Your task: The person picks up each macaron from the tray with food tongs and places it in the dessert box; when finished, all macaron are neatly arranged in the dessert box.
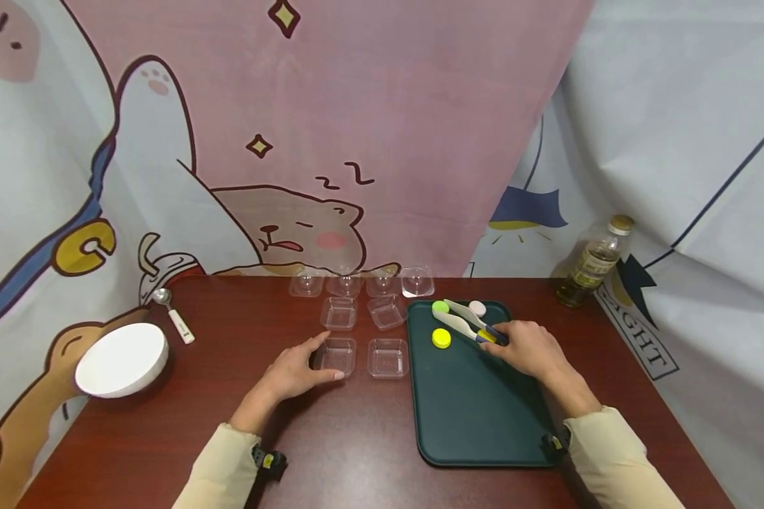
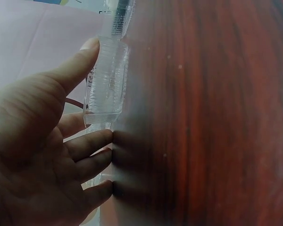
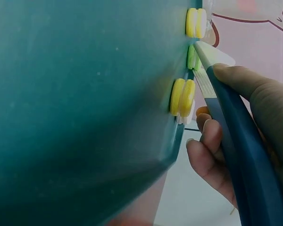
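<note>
My left hand (image 1: 293, 371) holds the near-left clear plastic box (image 1: 342, 357) at its left side, thumb along the front edge and index finger at the back corner. Blue-handled tongs (image 1: 456, 324) with pale arms are gripped in my right hand (image 1: 532, 346), over the dark green tray (image 1: 477, 410). Their tips stand around a green macaron (image 1: 441, 307); whether they press it is unclear. Close by lie a yellow macaron (image 1: 441, 338), a pale pink macaron (image 1: 477, 309) and, partly hidden by the tongs, another yellow macaron (image 3: 181, 97).
Another clear box (image 1: 388, 358) stands right of the held one, with two more behind. Several clear lids (image 1: 382, 283) line the back edge. A white bowl (image 1: 122, 360) and a scoop (image 1: 175, 318) lie left; an oil bottle (image 1: 592, 265) stands at back right.
</note>
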The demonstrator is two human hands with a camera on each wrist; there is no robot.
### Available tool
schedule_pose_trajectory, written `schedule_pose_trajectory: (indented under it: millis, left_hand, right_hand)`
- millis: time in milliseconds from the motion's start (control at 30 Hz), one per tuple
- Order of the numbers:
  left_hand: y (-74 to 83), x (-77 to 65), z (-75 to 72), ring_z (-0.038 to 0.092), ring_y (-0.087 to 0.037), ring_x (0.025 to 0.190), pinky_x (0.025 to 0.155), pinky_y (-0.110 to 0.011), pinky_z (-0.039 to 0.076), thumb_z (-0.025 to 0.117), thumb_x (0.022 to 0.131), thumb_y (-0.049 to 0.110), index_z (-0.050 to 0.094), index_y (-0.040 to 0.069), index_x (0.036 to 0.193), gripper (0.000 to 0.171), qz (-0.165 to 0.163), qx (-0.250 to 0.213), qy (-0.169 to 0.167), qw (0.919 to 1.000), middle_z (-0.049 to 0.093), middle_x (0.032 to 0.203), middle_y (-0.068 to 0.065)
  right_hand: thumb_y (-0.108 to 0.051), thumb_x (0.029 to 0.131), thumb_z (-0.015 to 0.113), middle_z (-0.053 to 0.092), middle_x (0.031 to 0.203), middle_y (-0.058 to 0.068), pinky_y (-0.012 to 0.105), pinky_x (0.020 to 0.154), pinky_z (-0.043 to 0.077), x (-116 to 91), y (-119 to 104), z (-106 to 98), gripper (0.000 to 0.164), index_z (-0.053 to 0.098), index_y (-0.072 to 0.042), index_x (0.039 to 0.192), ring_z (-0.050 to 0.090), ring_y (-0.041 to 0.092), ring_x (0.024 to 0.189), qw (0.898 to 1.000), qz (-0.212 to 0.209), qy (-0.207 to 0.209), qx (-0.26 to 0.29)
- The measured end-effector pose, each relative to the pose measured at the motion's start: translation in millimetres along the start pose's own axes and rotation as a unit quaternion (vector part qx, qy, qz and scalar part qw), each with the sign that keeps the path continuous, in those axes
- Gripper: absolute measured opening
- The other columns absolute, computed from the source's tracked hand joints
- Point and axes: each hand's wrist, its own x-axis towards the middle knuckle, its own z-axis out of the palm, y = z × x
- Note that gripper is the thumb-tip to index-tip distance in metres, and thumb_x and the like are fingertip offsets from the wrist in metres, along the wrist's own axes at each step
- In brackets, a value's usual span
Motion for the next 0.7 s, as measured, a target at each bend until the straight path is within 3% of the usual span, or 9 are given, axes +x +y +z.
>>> schedule_pose_trajectory:
  millis: [367, 700]
  left_hand:
    - [1.2, -4.2, 0.5, 0.043, -0.044, 0.143, 0.111, -0.062, 0.040, 0.073, 0.084, 0.063, 0.034, 0.021, 0.160, 0.095, -0.002, 0.002, -0.013, 0.9999, 0.044, 0.158, -0.019]
    - [2.2, -2.0, 0.4, 0.040, -0.046, 0.145, 0.112, -0.063, 0.038, 0.072, 0.085, 0.063, 0.033, 0.022, 0.160, 0.095, -0.002, 0.008, -0.012, 0.9999, 0.039, 0.160, -0.021]
  right_hand:
    - [-0.041, 0.087, 0.078, 0.053, 0.063, -0.003, 0.029, 0.050, 0.034, -4.3, 2.4, -0.7, 0.046, 0.075, -0.007, 0.119, 0.045, 0.013, 0.056, 1.000, -0.008, 0.019, -0.004]
    - [-0.039, 0.087, 0.078, 0.048, 0.059, -0.006, 0.026, 0.049, 0.032, -5.7, -12.0, -10.4, 0.040, 0.077, -0.010, 0.116, 0.043, 0.009, 0.055, 0.999, -0.033, 0.034, 0.018]
